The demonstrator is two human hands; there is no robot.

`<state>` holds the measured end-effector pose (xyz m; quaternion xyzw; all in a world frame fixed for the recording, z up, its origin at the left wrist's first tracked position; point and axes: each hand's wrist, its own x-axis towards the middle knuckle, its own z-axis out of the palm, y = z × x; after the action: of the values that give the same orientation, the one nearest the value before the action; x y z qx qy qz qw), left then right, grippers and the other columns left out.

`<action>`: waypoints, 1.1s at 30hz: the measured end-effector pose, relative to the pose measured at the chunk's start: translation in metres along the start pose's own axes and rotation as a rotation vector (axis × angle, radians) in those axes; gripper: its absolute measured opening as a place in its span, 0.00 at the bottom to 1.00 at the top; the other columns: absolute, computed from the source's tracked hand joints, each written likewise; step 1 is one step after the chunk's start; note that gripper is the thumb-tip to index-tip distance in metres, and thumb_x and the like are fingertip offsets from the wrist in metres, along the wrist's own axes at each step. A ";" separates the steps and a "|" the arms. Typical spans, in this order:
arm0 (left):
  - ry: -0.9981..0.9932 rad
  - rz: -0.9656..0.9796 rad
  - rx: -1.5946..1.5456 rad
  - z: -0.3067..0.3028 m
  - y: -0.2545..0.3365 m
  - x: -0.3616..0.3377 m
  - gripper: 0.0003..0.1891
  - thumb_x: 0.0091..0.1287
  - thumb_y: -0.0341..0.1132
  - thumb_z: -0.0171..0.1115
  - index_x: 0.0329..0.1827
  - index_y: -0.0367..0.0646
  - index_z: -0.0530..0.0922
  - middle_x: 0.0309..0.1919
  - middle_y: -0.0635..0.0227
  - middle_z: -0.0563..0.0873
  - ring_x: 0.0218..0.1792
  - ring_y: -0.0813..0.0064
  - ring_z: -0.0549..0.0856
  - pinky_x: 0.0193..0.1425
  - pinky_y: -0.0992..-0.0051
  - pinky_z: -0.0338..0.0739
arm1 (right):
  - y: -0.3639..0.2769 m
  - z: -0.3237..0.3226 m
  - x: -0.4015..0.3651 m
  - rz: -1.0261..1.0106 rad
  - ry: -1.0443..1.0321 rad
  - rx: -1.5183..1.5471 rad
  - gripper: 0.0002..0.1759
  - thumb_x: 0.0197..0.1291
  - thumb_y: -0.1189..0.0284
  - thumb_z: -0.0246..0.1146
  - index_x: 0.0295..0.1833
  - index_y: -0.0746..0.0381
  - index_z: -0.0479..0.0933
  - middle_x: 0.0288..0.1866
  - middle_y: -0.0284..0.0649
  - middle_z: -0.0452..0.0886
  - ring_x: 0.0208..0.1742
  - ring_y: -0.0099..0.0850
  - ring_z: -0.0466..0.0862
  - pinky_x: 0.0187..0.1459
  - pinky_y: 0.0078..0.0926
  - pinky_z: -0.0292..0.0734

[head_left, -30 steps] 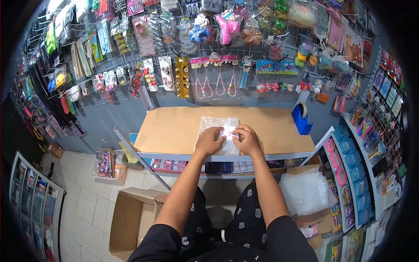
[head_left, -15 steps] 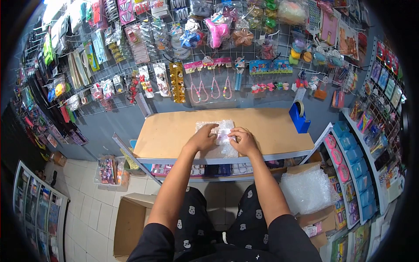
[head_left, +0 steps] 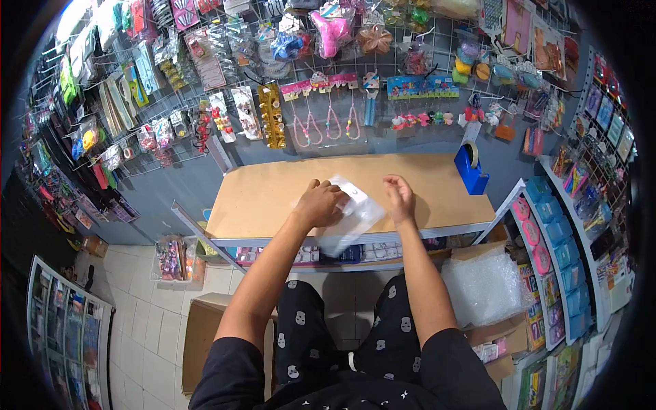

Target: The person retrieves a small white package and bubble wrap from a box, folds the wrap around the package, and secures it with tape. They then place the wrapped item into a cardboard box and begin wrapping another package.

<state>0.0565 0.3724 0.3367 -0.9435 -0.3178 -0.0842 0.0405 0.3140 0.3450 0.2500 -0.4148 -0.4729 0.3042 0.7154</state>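
Observation:
On the wooden tabletop, my left hand [head_left: 321, 205] grips a piece of bubble wrap [head_left: 363, 213], its fingers bent over the left side. The wrap is see-through and turned at a slant, and its lower end hangs past the table's front edge. A whitish flat part with a small dark spot shows near its top; what this is I cannot make out. To the right of the wrap, my right hand [head_left: 400, 199] is raised, apart from it. Its fingers are loosely bent, with nothing visible in them.
A blue tape dispenser [head_left: 471, 169] stands at the right end of the wooden table [head_left: 266, 195]. A large bubble wrap bundle [head_left: 485, 287] lies in a carton at right. An open cardboard box [head_left: 205, 342] sits on the floor at left. Packaged accessories [head_left: 328, 109] hang on the wall grid.
The bubble wrap, flat under both hands before, is now slanted and partly over the front edge. My right hand has come off it and moved up and right; my left hand stays on it.

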 end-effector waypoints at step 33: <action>0.455 -0.310 -0.456 0.054 -0.008 -0.038 0.24 0.61 0.49 0.82 0.57 0.55 0.84 0.61 0.71 0.88 0.68 0.64 0.82 0.68 0.57 0.66 | -0.045 0.023 -0.029 -0.338 -0.307 -0.781 0.19 0.46 0.60 0.85 0.45 0.50 0.93 0.60 0.36 0.86 0.67 0.42 0.81 0.71 0.42 0.76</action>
<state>0.0287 0.3631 0.2773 -0.8260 -0.4131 -0.3659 -0.1145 0.2839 0.3075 0.2820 -0.5205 -0.7139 0.0398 0.4667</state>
